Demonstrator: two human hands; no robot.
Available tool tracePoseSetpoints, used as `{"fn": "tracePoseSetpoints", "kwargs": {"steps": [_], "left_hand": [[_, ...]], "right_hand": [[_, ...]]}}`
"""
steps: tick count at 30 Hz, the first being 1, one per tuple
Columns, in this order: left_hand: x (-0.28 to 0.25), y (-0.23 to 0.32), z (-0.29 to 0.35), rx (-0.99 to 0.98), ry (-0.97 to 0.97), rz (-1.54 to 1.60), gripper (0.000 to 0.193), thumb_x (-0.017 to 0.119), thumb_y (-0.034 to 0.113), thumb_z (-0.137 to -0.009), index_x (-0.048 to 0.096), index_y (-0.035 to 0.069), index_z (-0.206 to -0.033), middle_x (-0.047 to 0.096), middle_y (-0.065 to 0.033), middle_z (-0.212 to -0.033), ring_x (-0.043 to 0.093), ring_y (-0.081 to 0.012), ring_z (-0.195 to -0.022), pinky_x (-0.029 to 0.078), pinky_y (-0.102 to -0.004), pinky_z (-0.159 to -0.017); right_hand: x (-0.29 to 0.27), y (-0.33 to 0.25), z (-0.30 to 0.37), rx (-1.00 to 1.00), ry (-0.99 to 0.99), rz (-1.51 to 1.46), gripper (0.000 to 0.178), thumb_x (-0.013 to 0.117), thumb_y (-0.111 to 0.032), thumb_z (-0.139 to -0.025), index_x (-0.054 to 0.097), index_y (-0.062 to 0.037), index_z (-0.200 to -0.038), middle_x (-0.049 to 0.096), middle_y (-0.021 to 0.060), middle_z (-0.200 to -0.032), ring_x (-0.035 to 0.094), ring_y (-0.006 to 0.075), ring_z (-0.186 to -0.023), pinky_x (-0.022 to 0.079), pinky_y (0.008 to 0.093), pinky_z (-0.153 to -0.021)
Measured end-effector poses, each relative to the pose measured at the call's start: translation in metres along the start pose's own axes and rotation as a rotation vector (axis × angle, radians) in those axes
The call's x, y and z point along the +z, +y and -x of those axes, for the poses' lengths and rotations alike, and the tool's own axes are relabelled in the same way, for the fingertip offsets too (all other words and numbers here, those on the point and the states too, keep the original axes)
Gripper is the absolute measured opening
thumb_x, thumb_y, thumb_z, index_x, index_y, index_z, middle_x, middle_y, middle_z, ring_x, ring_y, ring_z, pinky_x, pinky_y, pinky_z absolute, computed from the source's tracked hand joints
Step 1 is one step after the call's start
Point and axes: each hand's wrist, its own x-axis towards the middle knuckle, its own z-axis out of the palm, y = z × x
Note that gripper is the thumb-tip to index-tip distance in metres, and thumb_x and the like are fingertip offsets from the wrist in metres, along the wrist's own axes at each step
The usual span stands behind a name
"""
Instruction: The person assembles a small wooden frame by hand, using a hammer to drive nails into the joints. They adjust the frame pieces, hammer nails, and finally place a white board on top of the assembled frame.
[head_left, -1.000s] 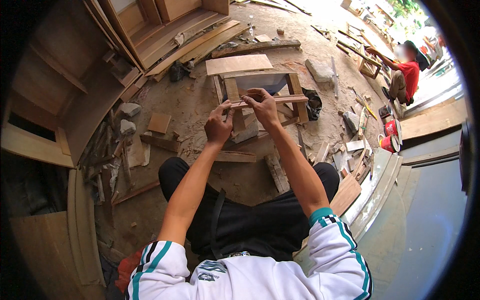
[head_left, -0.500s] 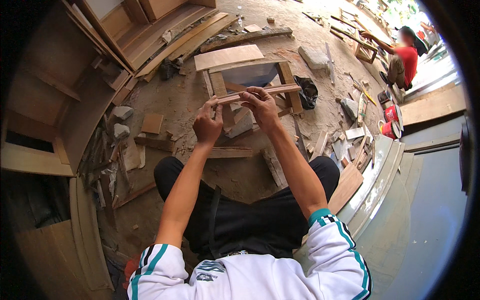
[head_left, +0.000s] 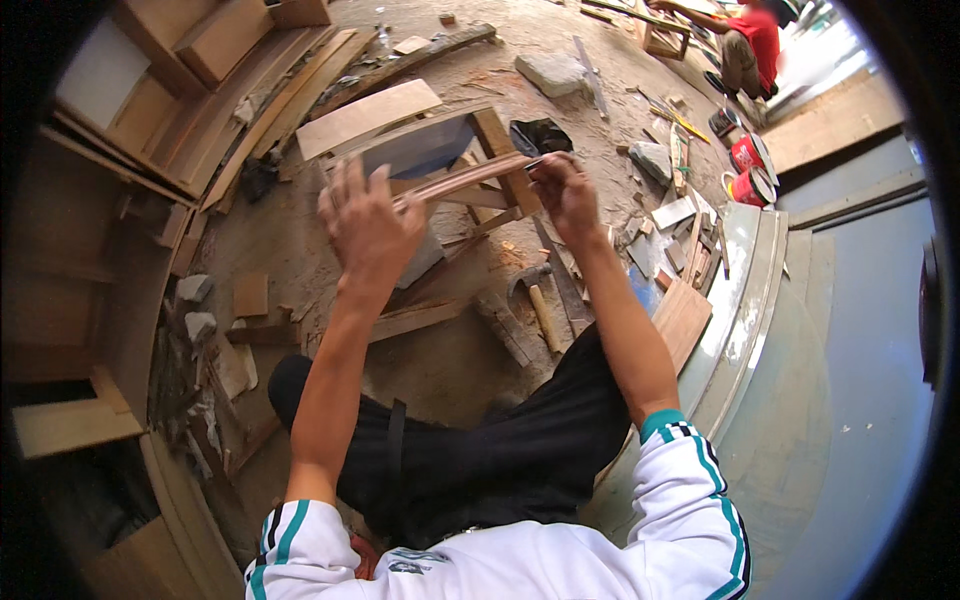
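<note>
A thin, grooved wooden strip (head_left: 465, 181) lies slantwise over a small wooden frame (head_left: 492, 135). My left hand (head_left: 372, 222) is at the strip's left end, its fingers spread and slightly blurred, with the strip against the thumb side. At the other end, my right hand (head_left: 568, 200) has its fingers closed on the strip's tip. Something small and dark shows by those fingertips, too small to name. Below the frame, a hammer (head_left: 545, 318) with a pale handle rests on the ground near my right knee.
A pale board (head_left: 368, 117) lies along the frame's far side. Wooden cabinets (head_left: 120, 240) stand at the left. Paint cans (head_left: 750, 187), a stone block (head_left: 553, 74) and wood scraps (head_left: 690, 240) are to the right. A person in red (head_left: 755, 50) crouches at the far right.
My view has shifted, so the frame appears further left. My left hand has opened its fingers. My right hand has moved from the strip's middle to its right end. The hammer has come into sight.
</note>
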Motion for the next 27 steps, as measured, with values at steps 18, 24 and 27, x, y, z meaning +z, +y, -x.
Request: {"fn": "tracePoseSetpoints", "kwargs": {"steps": [18, 24, 27], "left_hand": [[0.13, 0.115, -0.065, 0.232, -0.532, 0.069, 0.065, 0.066, 0.058, -0.087, 0.055, 0.019, -0.138, 0.02, -0.0177, -0.162, 0.014, -0.0331, -0.152, 0.024, -0.0688, -0.113], [0.13, 0.112, -0.066, 0.214, -0.528, 0.121, 0.065, 0.07, 0.056, -0.084, 0.056, 0.019, -0.136, 0.017, -0.0174, -0.163, 0.011, -0.0344, -0.152, 0.024, -0.0707, -0.111], [0.133, 0.108, -0.065, 0.228, -0.503, 0.183, 0.062, 0.071, 0.051, -0.084, 0.058, 0.016, -0.134, 0.018, -0.0187, -0.161, 0.011, -0.0353, -0.151, 0.026, -0.0717, -0.109]], "right_hand": [[-0.23, 0.093, -0.222, -0.137, 0.522, 1.151, 0.017, 0.072, -0.019, -0.083, 0.069, -0.0039, -0.09, 0.074, 0.0071, -0.082, 0.069, 0.0144, -0.072, 0.055, 0.028, -0.066], [-0.223, 0.125, -0.259, -0.118, 0.389, 1.277, 0.021, 0.075, -0.025, -0.077, 0.075, -0.0097, -0.091, 0.075, 0.0087, -0.089, 0.071, 0.0203, -0.084, 0.054, 0.0325, -0.079], [-0.23, 0.137, -0.271, -0.007, 0.401, 1.466, 0.024, 0.067, -0.025, -0.082, 0.077, -0.012, -0.099, 0.074, 0.0154, -0.098, 0.071, 0.032, -0.094, 0.055, 0.0396, -0.084]]}}
